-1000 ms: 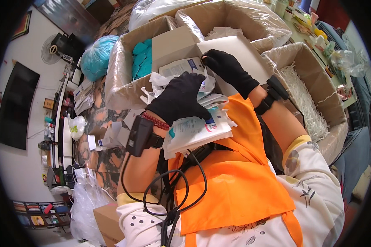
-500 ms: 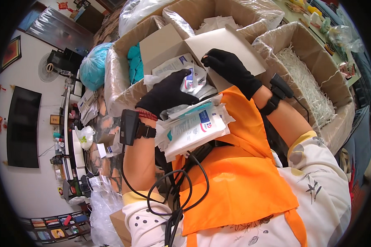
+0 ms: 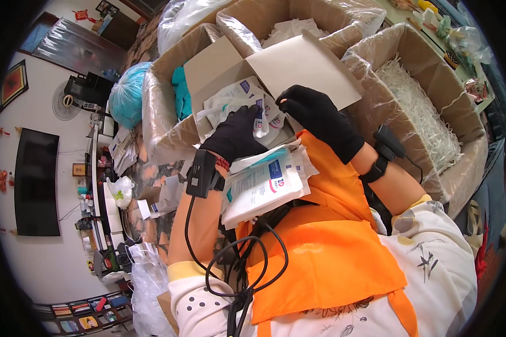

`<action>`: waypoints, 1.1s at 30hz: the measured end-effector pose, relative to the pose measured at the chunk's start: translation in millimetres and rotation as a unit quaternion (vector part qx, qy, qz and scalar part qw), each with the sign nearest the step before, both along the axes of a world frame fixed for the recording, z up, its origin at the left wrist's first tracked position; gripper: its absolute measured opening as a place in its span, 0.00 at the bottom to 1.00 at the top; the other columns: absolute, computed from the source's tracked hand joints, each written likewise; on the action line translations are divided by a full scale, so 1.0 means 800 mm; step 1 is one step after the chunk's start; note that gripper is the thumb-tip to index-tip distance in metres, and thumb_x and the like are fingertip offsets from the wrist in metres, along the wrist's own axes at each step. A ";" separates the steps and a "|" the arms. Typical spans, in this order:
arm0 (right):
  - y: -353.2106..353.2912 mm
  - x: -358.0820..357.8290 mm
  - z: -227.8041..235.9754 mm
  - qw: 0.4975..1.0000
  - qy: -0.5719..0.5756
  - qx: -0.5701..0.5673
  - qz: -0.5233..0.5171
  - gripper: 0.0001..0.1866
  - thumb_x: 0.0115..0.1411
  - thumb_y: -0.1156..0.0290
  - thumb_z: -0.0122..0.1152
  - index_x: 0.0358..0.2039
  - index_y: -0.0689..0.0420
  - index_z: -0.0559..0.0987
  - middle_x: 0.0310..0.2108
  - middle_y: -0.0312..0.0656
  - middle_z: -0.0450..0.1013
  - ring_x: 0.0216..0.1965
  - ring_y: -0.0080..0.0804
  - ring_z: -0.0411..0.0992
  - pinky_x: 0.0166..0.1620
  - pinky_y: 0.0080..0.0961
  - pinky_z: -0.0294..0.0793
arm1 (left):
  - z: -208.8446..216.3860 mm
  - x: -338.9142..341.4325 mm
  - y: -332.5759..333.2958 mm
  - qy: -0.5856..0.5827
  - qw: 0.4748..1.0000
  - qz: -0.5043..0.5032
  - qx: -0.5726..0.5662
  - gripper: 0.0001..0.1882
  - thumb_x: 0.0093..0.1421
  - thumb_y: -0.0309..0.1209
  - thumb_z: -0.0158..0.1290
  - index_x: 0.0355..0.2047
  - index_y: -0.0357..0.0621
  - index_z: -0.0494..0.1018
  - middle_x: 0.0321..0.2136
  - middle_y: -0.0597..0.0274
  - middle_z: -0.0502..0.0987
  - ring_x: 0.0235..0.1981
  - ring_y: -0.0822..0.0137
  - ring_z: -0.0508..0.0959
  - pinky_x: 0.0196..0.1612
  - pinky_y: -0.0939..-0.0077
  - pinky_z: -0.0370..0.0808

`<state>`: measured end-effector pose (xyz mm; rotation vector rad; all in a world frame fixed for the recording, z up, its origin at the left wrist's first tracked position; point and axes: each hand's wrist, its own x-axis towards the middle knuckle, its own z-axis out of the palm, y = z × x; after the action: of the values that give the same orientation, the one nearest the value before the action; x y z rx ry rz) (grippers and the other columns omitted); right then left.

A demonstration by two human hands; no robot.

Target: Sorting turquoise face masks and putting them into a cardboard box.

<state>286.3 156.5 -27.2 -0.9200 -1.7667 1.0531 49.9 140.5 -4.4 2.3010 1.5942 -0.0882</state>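
My left hand [image 3: 236, 135], in a black glove, reaches over an open cardboard box [image 3: 211, 62]. Its thumb stands apart from the fingers, which touch white printed packets [image 3: 244, 90] lying inside; part of the fingers is hidden. Above the same box's near right side is my right hand [image 3: 323, 118], also black-gloved. Its fingers are curled together with one bare fingertip showing, and whatever they may hold is hidden. Below the left hand, a stack of white packets with blue labels [image 3: 264, 185] rests against my orange apron [image 3: 326, 247].
Plastic-lined cartons stand around the box: one with blue-green items [image 3: 180, 92], one with white packets [image 3: 292, 32], one with shredded white strips [image 3: 419, 112]. A blue bag [image 3: 128, 95] sits at the left. A black cable [image 3: 239, 241] loops below my left forearm.
My left hand has shifted lower and left, and the packet that stood raised by its fingers now sits lower among the others. The right hand has moved slightly down, still curled.
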 end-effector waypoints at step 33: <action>0.009 0.023 0.004 0.955 0.212 -0.200 0.046 0.08 0.64 0.73 0.62 0.41 0.63 0.80 0.37 0.37 0.79 0.40 0.24 0.77 0.47 0.22 0.76 | -0.018 -0.085 0.017 -0.300 0.891 0.178 0.291 0.30 0.47 0.25 0.65 0.52 0.35 0.72 0.45 0.51 0.80 0.45 0.58 0.81 0.49 0.68 0.77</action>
<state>305.0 163.7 -24.1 -0.7744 -1.2702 1.5777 -17.7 153.9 -19.0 2.0222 1.7914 1.2146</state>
